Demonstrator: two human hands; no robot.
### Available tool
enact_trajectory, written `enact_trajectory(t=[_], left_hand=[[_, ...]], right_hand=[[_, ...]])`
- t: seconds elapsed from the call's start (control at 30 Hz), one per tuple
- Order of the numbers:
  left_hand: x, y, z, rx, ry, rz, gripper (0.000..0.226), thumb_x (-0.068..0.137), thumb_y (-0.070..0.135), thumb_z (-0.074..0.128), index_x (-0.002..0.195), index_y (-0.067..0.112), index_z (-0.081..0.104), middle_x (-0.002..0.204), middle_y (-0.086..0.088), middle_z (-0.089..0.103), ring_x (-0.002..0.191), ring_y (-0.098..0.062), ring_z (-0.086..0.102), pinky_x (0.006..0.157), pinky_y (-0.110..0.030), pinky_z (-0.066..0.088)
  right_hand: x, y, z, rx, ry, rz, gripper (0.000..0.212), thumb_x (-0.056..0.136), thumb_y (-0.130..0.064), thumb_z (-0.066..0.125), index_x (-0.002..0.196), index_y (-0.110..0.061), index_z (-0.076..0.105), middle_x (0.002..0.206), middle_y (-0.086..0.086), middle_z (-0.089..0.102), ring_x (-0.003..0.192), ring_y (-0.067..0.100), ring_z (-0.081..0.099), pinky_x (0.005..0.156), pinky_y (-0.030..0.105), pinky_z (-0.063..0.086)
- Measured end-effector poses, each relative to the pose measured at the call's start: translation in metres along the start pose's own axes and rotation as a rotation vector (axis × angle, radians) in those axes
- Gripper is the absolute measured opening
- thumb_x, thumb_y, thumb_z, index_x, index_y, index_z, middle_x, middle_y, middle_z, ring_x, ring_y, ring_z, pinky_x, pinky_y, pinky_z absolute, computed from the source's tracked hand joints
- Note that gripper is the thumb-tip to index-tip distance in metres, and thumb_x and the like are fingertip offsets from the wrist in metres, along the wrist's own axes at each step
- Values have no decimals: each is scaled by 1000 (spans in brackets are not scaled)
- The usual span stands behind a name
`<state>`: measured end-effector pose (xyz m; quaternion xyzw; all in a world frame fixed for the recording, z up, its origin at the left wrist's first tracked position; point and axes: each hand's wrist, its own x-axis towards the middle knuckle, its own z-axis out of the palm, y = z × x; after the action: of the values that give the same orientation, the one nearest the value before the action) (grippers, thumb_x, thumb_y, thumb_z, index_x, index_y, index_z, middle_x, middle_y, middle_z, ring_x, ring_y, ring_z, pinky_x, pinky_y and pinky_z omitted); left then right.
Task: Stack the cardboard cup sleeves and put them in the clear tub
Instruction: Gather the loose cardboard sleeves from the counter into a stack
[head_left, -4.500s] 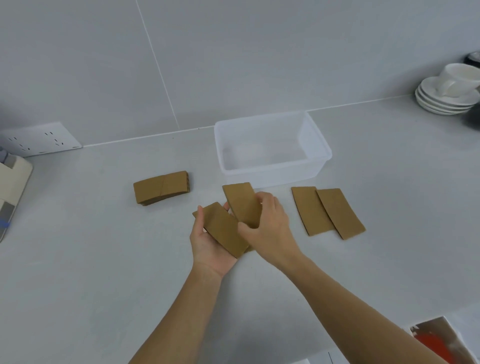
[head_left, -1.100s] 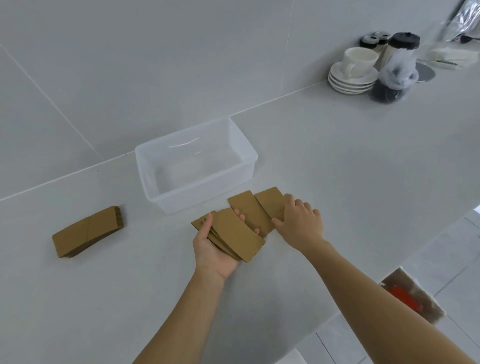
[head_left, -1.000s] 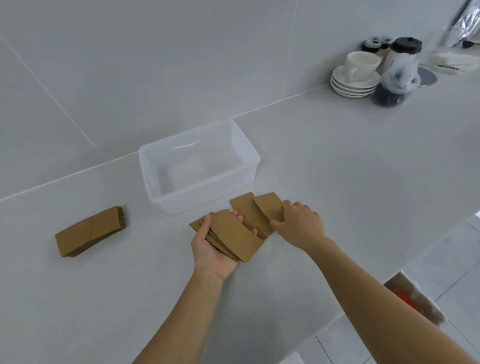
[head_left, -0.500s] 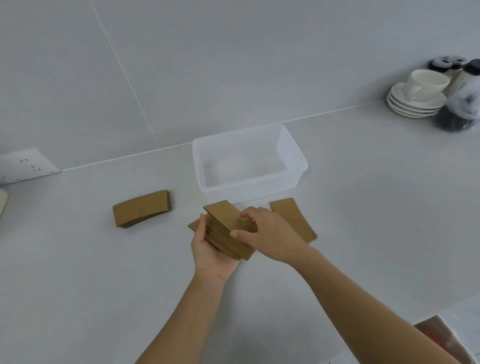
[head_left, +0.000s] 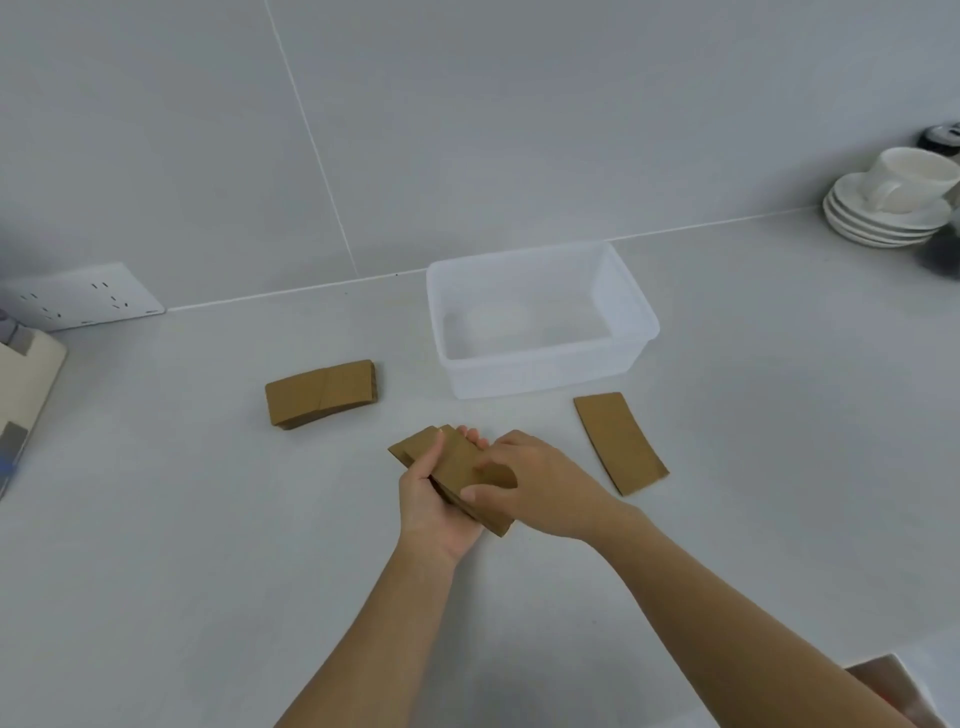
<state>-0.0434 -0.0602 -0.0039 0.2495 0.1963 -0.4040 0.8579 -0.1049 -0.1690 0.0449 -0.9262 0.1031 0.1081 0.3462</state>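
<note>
Pale grey surface (head_left: 156, 545) against a grey tiled wall, clear tub (head_left: 540, 364) empty near the back. Mid-gathering: left hand (head_left: 434, 506) cups a loose, fanned handful of sleeves (head_left: 457, 460), right hand (head_left: 540, 486) pinches the top one square. Next, likely fetch the single sleeve (head_left: 621, 441) lying right of the hands and the finished pile (head_left: 322, 392) left of the tub; all flat brown cardboard.

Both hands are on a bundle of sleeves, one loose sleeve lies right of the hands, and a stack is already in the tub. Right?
Not quite: the head view shows the clear tub empty. The finished stack lies on the counter, left of the tub. Both the left hand and right hand do hold the bundle, and the loose sleeve lies right.
</note>
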Motion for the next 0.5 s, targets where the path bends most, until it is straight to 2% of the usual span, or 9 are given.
enact_trajectory(t=[0.07, 0.17, 0.3, 0.43, 0.5], left_hand=[[1, -2, 4, 27, 13, 2, 21, 82, 26, 61, 97, 12, 62, 93, -3, 64, 96, -24, 57, 99, -44, 43], [3, -5, 8, 36, 29, 21, 22, 81, 24, 62, 99, 12, 61, 91, -6, 65, 87, -23, 61, 96, -48, 46], [4, -10, 12, 48, 34, 9, 14, 81, 24, 63, 89, 11, 64, 89, -7, 65, 84, -23, 61, 85, -49, 51], [5, -13, 12, 50, 26, 7, 24, 80, 32, 65, 91, 12, 61, 86, -6, 65, 82, -22, 60, 85, -48, 51], [6, -13, 12, 40, 30, 10, 33, 78, 39, 66, 96, 12, 59, 85, -6, 65, 82, -21, 61, 87, -48, 51]], right_hand=[[-2, 6, -8, 79, 43, 48, 47, 85, -47, 53, 126, -22, 53, 116, -1, 56, 102, 15, 54, 91, 32, 46], [0, 23, -16, 59, 239, 173, 42, 89, -41, 51, 123, -18, 54, 122, 1, 58, 106, 18, 57, 92, 34, 46], [1, 55, -20, -99, 480, 395, 43, 90, -37, 49, 124, -11, 48, 129, 7, 52, 118, 25, 47, 99, 36, 32], [-5, 81, -10, -201, 435, 589, 63, 87, -47, 49, 135, -10, 33, 140, 11, 39, 130, 30, 34, 106, 42, 24], [-8, 89, -1, -230, 432, 600, 62, 88, -48, 47, 134, -9, 34, 140, 10, 38, 130, 30, 32, 106, 42, 24]])
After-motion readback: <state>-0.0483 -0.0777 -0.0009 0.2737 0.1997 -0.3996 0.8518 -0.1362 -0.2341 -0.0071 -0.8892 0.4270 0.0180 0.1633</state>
